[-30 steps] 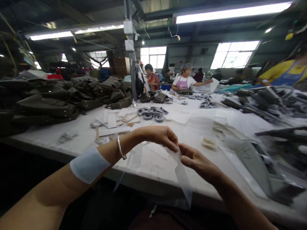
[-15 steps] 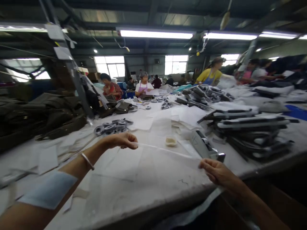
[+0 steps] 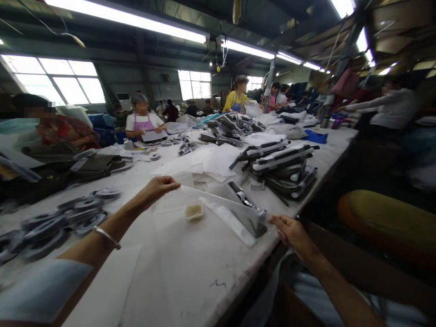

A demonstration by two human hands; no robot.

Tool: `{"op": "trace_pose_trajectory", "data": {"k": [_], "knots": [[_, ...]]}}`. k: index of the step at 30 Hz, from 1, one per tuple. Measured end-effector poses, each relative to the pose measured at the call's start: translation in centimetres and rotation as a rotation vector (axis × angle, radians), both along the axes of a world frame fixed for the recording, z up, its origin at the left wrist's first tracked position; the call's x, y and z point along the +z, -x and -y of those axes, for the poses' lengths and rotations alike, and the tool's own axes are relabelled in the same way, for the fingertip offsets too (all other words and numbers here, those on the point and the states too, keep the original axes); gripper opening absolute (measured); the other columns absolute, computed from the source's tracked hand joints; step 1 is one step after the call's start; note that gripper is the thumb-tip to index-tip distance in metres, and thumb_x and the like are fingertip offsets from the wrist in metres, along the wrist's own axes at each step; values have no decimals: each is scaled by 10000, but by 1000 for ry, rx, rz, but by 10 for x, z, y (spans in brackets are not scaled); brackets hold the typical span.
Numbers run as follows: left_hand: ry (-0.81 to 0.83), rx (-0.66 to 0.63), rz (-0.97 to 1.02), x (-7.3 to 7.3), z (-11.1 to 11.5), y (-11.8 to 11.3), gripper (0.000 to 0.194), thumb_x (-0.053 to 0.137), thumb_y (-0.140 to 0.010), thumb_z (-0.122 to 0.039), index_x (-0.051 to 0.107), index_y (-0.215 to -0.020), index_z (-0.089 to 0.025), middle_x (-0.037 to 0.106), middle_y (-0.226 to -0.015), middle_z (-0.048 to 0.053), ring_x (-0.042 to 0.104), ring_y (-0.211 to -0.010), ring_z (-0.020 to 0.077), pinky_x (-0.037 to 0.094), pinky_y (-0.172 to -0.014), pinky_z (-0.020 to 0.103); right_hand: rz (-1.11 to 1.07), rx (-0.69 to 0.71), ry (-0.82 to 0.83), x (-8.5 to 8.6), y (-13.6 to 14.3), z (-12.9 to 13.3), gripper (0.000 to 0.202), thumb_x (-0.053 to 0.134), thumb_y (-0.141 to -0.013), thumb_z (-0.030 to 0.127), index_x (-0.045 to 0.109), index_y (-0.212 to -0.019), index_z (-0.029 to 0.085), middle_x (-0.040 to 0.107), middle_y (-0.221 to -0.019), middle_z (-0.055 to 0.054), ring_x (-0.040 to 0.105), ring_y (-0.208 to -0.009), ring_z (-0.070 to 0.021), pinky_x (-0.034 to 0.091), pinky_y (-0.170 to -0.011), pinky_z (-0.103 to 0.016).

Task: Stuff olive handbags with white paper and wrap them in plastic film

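Observation:
A thin clear plastic sheet [image 3: 218, 198] is stretched between my hands, its upper edge pulled fairly straight and sloping down to the right. Whether it is a single layer or a bag I cannot tell. My left hand [image 3: 160, 185] pinches its left end above the worktable [image 3: 184, 272]. At the table's right edge, my right hand [image 3: 289, 231] pinches the other end, lower down. Close to the film sits a small white dish [image 3: 194, 210] with a yellowish pad in it. A grey tape dispenser [image 3: 240, 194] is partly seen through the film, near my right hand.
Grey rings [image 3: 85, 204] lie in a heap at left. Stacked dark pieces with pale strips [image 3: 284, 168] stand beyond the dispenser. White sheets [image 3: 214, 159] cover the middle. A co-worker in a purple apron [image 3: 145, 122] is across the table. A yellow-orange rounded object [image 3: 381, 218] is at right.
My view has swung to the right, so the dish and stacks appear farther left. Both hands still hold the plastic sheet at its ends, and its edge now passes in front of the dispenser.

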State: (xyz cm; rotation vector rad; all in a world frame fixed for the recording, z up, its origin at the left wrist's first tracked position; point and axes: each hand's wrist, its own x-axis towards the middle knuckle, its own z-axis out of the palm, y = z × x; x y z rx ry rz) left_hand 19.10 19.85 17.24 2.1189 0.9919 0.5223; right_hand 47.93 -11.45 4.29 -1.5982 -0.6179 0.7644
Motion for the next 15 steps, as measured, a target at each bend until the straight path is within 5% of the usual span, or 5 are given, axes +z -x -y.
{"op": "trace_pose_trajectory", "data": {"k": [4, 6, 9, 12, 15], "knots": [[-425, 210, -174, 15, -18, -43, 264, 620, -781, -457, 642, -774, -194, 602, -722, 28, 553, -704, 204, 372, -643, 290, 86, -62, -68, -7, -3, -16, 556, 637, -704, 740, 549, -727, 191, 279, -500, 98, 213, -444, -68, 137, -413, -215], [-633, 190, -226, 16, -11, -63, 176, 622, -801, -323, 668, -903, -186, 656, -985, 99, 577, -969, 293, 406, -817, 365, 153, -107, -80, -12, -3, -20, 529, 601, -764, 717, 509, -684, 202, 287, -510, 87, 225, -459, -77, 162, -415, -222], [-728, -130, -96, -2, 29, -95, 311, 549, -852, -178, 632, -1151, -168, 545, -1329, 153, 467, -1222, 343, 341, -1009, 451, 269, -179, -60, -14, 2, -20, 508, 562, -816, 688, 505, -663, 207, 315, -536, 65, 267, -487, -95, 220, -428, -232], [-649, -409, -103, -34, 91, -125, 386, 631, -831, -227, 620, -1212, -287, 589, -1325, 54, 624, -966, 233, 474, -824, 312, 381, -192, -24, -10, 9, -14, 500, 529, -841, 672, 542, -659, 206, 400, -562, 33, 363, -529, -121, 321, -481, -240], [-578, -764, -107, -60, 142, -148, 686, 570, -808, -125, 391, -1444, -313, 425, -1499, 102, 664, -896, 236, 498, -677, 317, 484, -189, 11, -5, 15, -7, 480, 508, -843, 662, 592, -692, 214, 509, -590, 5, 468, -565, -154, 397, -547, -249]]}}
